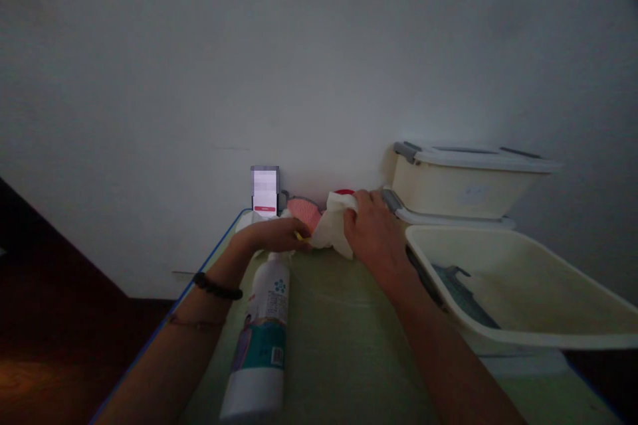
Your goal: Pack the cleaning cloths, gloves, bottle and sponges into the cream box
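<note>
My right hand (371, 229) is closed on a white cloth (333, 229) near the back of the green table (339, 332). My left hand (282, 236) reaches in from the left, its fingers curled at the cloth's left edge, pinching something small and yellow. A pink netted sponge (304, 211) lies just behind the left hand. A white spray bottle (262, 339) with a teal label stands close to my left forearm.
A phone (264, 191) leans upright against the white wall. A cream plastic basin (513, 279) holding a grey object sits on the right, with lidded cream boxes (463, 182) stacked behind it. Dark floor lies left of the table's blue edge.
</note>
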Tool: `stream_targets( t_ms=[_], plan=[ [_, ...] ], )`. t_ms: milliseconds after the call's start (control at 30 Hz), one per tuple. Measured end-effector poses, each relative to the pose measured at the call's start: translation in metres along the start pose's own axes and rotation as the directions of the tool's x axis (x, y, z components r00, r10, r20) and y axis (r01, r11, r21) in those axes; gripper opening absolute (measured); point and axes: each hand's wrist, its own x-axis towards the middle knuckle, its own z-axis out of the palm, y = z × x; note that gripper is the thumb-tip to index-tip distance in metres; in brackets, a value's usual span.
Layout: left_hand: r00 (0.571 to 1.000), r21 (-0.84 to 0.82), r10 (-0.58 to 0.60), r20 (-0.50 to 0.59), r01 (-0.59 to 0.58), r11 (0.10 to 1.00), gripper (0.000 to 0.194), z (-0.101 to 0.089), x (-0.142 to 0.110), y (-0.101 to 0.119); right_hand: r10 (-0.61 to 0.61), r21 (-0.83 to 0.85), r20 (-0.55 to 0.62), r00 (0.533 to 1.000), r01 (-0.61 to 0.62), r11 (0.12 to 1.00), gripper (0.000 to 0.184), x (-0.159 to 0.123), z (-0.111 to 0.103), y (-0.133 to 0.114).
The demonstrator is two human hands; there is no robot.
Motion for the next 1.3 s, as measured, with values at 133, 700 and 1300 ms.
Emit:
stream_targets(
  t_ms=[133, 700, 1300],
  plan=[
    [0.995, -0.006, -0.012, -0.096, 0.012, 1.0, 0.026, -0.009, 0.007, -0.002, -0.03, 0.09, -0.225, 0.974, 0.051, 0.995, 0.026, 0.005, -0.024, 0.004],
    [0.922, 0.149, -0.368, -0.123, 0.384, 0.911, 0.083, -0.007, -0.011, -0.072, -0.18, 0.126, 0.18, 0.967, 0.159, 0.979, 0.042, 0.027, 0.085, -0.013],
    [0.883, 0.132, -0.458, -0.101, 0.468, 0.874, 0.031, -0.009, -0.011, -0.089, -0.445, 0.117, 0.267, 0.855, 0.43, 0.895, 0.053, 0.012, 0.071, -0.008]
  ],
)
